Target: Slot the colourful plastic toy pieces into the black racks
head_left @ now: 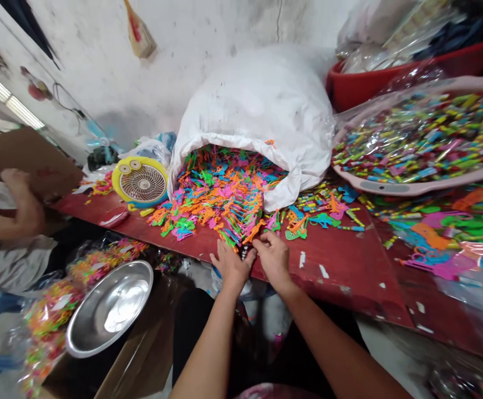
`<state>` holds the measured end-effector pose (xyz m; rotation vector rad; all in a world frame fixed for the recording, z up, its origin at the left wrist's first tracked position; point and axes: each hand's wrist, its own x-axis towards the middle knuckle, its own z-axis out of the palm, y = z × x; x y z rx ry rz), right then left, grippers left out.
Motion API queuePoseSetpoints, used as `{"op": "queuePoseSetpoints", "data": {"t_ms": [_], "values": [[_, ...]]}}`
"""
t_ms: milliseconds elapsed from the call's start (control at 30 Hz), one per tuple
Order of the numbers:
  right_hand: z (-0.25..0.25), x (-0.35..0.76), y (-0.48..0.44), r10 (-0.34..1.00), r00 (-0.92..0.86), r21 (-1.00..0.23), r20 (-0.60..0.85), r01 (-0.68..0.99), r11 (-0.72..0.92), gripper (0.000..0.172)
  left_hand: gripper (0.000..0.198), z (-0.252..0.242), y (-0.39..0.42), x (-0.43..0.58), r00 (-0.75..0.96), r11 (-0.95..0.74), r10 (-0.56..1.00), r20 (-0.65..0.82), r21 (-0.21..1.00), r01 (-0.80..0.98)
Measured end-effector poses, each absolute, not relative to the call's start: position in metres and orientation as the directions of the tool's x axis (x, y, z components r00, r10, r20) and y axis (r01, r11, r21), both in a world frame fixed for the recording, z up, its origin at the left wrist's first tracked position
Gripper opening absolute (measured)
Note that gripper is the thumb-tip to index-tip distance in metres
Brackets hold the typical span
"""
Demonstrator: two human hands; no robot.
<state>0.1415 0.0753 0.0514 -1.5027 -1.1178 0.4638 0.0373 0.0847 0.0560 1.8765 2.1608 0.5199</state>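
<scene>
My left hand (232, 267) is at the front edge of the red table, its fingers stretched out against the pile and its thumb apart. Close beside it, my right hand (273, 257) has thumb and fingers pinched together; what they hold is too small to make out. An orange plastic piece (254, 230) lies just beyond the right fingertips. Between the hands is a small dark-and-white striped thing (244, 252). Small colourful plastic toy pieces (220, 197) spill toward both hands from a large white sack (258, 100) lying on its side.
A yellow fan (142, 183) stands left of the sack. On the right is a pink tub (399, 187) of striped pieces, with a red bin (341, 88) behind. A metal bowl (110, 307) rests lower left near bagged pieces (52, 305). Another person's arm (20, 208) shows at far left.
</scene>
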Motion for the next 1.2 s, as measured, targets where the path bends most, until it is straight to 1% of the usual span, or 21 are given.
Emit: {"op": "queuePoseSetpoints", "data": {"t_ms": [67, 167, 233, 267, 300, 333, 433, 500, 533, 567, 600, 633, 700, 767, 800, 900, 933, 1033, 1133, 1200], "values": [[0.055, 0.138, 0.07, 0.831, 0.409, -0.85, 0.377, 0.509, 0.135, 0.016, 0.074, 0.06, 0.085, 0.038, -0.144, 0.118, 0.989, 0.036, 0.398, 0.91], [0.062, 0.133, 0.061, 0.818, 0.265, -0.67, 0.51, 0.719, 0.185, 0.015, 0.069, 0.062, 0.085, 0.037, -0.139, 0.123, 0.99, 0.013, 0.383, 0.916], [0.063, 0.132, 0.058, 0.817, 0.201, -0.595, 0.541, 0.778, 0.202, 0.014, 0.066, 0.061, 0.086, 0.037, -0.146, 0.137, 0.989, -0.003, 0.367, 0.92], [0.063, 0.133, 0.058, 0.821, 0.192, -0.595, 0.537, 0.777, 0.208, 0.014, 0.066, 0.06, 0.086, 0.037, -0.148, 0.14, 0.989, -0.005, 0.359, 0.923], [0.062, 0.135, 0.06, 0.829, 0.205, -0.627, 0.52, 0.751, 0.208, 0.013, 0.066, 0.059, 0.086, 0.036, -0.15, 0.141, 0.989, -0.002, 0.354, 0.925], [0.06, 0.137, 0.062, 0.837, 0.242, -0.684, 0.491, 0.701, 0.199, 0.013, 0.067, 0.058, 0.087, 0.036, -0.149, 0.137, 0.989, 0.008, 0.352, 0.926], [0.054, 0.144, 0.072, 0.846, 0.412, -0.88, 0.338, 0.456, 0.13, 0.012, 0.074, 0.054, 0.087, 0.037, -0.145, 0.117, 0.988, 0.054, 0.357, 0.927], [0.05, 0.145, 0.076, 0.845, 0.479, -0.947, 0.238, 0.307, 0.092, 0.012, 0.078, 0.053, 0.087, 0.037, -0.142, 0.11, 0.988, 0.064, 0.359, 0.927], [0.049, 0.144, 0.077, 0.842, 0.495, -0.959, 0.213, 0.269, 0.084, 0.011, 0.079, 0.053, 0.087, 0.037, -0.141, 0.109, 0.988, 0.062, 0.36, 0.927], [0.049, 0.142, 0.076, 0.837, 0.506, -0.962, 0.21, 0.261, 0.083, 0.011, 0.079, 0.053, 0.087, 0.037, -0.142, 0.112, 0.988, 0.058, 0.36, 0.926], [0.049, 0.14, 0.073, 0.831, 0.504, -0.953, 0.235, 0.288, 0.094, 0.011, 0.077, 0.054, 0.088, 0.037, -0.142, 0.114, 0.989, 0.051, 0.36, 0.926], [0.05, 0.137, 0.071, 0.827, 0.484, -0.93, 0.285, 0.349, 0.117, 0.012, 0.074, 0.054, 0.088, 0.037, -0.143, 0.118, 0.989, 0.044, 0.36, 0.926], [0.053, 0.134, 0.065, 0.829, 0.381, -0.844, 0.409, 0.503, 0.185, 0.014, 0.068, 0.055, 0.089, 0.037, -0.153, 0.134, 0.988, 0.027, 0.356, 0.925], [0.06, 0.134, 0.063, 0.832, 0.289, -0.781, 0.474, 0.574, 0.246, 0.016, 0.066, 0.055, 0.089, 0.037, -0.163, 0.146, 0.987, 0.018, 0.357, 0.923], [0.066, 0.137, 0.064, 0.826, 0.302, -0.791, 0.476, 0.557, 0.252, 0.016, 0.067, 0.055, 0.089, 0.037, -0.165, 0.146, 0.986, 0.021, 0.362, 0.921], [0.09, 0.15, 0.068, 0.782, 0.468, -0.891, 0.41, 0.387, 0.236, 0.019, 0.076, 0.055, 0.088, 0.037, -0.157, 0.126, 0.986, 0.049, 0.387, 0.913], [0.097, 0.157, 0.069, 0.776, 0.489, -0.904, 0.399, 0.348, 0.246, 0.019, 0.078, 0.055, 0.088, 0.038, -0.156, 0.12, 0.986, 0.059, 0.395, 0.911], [0.108, 0.178, 0.064, 0.827, 0.395, -0.886, 0.401, 0.396, 0.24, 0.021, 0.081, 0.055, 0.086, 0.039, -0.153, 0.106, 0.985, 0.08, 0.42, 0.901], [0.095, 0.205, 0.052, 0.87, 0.39, -0.896, 0.3, 0.428, 0.117, 0.026, 0.079, 0.052, 0.086, 0.035, -0.128, 0.056, 0.983, 0.129, 0.452, 0.89], [0.082, 0.226, 0.044, 0.867, 0.429, -0.886, 0.254, 0.462, 0.03, 0.029, 0.078, 0.05, 0.083, 0.029, -0.094, -0.009, 0.976, 0.195, 0.471, 0.882]]}}
